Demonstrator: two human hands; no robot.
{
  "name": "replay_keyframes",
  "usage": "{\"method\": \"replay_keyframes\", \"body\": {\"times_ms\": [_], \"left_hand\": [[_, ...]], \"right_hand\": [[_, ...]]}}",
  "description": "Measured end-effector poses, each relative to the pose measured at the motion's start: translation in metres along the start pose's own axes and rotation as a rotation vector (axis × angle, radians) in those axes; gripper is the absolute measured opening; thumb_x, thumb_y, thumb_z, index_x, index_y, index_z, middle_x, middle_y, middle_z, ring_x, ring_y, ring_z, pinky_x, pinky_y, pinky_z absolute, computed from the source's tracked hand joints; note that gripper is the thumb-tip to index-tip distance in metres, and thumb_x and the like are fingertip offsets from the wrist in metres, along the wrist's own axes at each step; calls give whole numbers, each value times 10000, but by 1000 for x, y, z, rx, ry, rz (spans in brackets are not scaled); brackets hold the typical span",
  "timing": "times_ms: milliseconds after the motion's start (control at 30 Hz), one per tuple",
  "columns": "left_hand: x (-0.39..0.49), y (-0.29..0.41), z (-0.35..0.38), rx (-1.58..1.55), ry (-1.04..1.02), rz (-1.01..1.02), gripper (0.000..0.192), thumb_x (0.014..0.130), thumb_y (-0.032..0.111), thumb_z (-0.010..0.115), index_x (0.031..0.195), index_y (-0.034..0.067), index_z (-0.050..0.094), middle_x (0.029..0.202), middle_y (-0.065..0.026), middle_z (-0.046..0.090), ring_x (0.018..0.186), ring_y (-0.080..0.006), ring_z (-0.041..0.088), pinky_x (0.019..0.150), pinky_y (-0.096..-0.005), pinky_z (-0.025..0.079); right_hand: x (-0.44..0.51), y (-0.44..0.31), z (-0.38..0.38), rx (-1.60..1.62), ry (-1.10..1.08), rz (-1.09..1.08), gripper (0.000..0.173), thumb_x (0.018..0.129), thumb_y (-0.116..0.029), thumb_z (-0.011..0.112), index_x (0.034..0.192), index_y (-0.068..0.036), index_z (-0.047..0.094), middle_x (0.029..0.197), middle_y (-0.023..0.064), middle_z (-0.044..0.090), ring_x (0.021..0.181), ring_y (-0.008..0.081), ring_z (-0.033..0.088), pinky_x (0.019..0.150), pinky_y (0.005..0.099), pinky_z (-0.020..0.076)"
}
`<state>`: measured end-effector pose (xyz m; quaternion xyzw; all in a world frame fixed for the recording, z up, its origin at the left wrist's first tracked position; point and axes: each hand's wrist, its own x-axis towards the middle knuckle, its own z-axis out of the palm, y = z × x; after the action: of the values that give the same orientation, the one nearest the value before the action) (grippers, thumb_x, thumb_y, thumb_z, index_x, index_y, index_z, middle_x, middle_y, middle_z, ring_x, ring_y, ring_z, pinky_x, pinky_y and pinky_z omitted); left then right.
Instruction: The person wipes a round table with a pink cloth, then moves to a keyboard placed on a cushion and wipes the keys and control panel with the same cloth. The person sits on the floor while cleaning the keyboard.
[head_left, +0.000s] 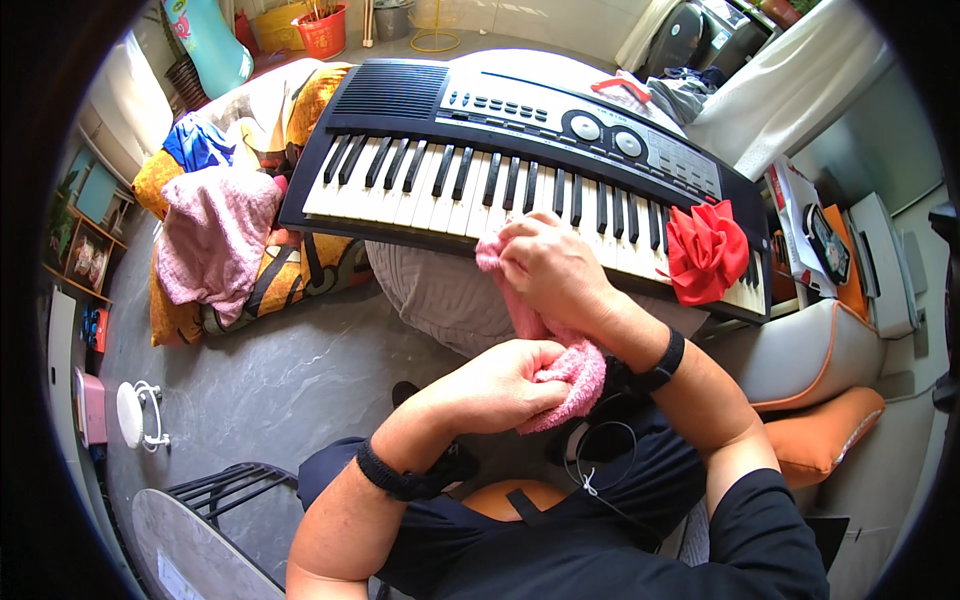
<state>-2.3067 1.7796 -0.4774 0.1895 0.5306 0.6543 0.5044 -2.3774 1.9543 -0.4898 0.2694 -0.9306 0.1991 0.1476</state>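
Between my hands a fluffy pink cloth (525, 319) is stretched and bunched, in front of an electronic keyboard (450, 180). My left hand (517, 382) grips its lower, gathered end near my lap. Higher up, my right hand (551, 270) pinches the other end just over the front edge of the white keys. A gathered red cloth (705, 255) lies on the keys at the right end of the keyboard. To the left, another fluffy pink cloth (217, 232) is draped over a yellow patterned cushion (169, 319), with a blue cloth (199, 142) behind it.
An orange cushion (825, 435) and a grey padded seat (810, 360) are at the right. A round table (195, 547) and a black-barred chair (232, 487) stand at the lower left. A looped cable (606, 457) hangs over my lap. Clothes (686, 94) lie behind the keyboard.
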Motion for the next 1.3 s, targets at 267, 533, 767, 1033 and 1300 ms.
{"method": "replay_keyframes", "body": {"times_ms": [267, 533, 767, 1033, 1300], "left_hand": [[9, 2, -9, -321, 473, 281, 254, 1039, 120, 601, 1272, 23, 623, 1059, 0, 697, 852, -44, 618, 708, -217, 503], [-1, -5, -18, 148, 352, 53, 172, 1006, 177, 625, 1020, 16, 682, 827, 22, 661, 738, -58, 566, 663, -283, 490], [-12, 13, -8, 419, 45, -161, 158, 1037, 161, 621, 1071, 28, 697, 873, 85, 637, 758, 0, 524, 659, -222, 465], [-1, 15, 0, 450, 66, -32, 241, 1017, 232, 658, 1107, 12, 697, 832, -27, 681, 771, -78, 586, 710, -304, 520], [20, 10, -9, -26, 499, 76, 277, 1009, 109, 656, 1261, 0, 622, 1039, -2, 678, 864, -54, 610, 757, -248, 523]], "right_hand": [[89, 52, 3, -354, 437, 94, 247, 958, -279, 694, 899, -60, 790, 1010, 79, 740, 1075, 299, 654, 885, 426, 545], [48, 36, 40, -250, 183, 97, 447, 934, -400, 653, 1092, -1, 778, 1408, 209, 572, 1412, 401, 388, 1101, 530, 311], [-7, -6, 34, -248, 143, -84, 282, 811, -123, 627, 1002, 41, 756, 1385, 197, 575, 1365, 366, 465, 1059, 450, 412], [-6, 22, -25, -63, 373, 79, 131, 919, -223, 709, 971, -185, 823, 858, 91, 708, 919, 303, 670, 783, 423, 560], [51, 82, 5, -384, 48, 351, 295, 979, -342, 670, 1060, -99, 815, 1238, 133, 653, 1239, 344, 519, 1029, 467, 448]]}}
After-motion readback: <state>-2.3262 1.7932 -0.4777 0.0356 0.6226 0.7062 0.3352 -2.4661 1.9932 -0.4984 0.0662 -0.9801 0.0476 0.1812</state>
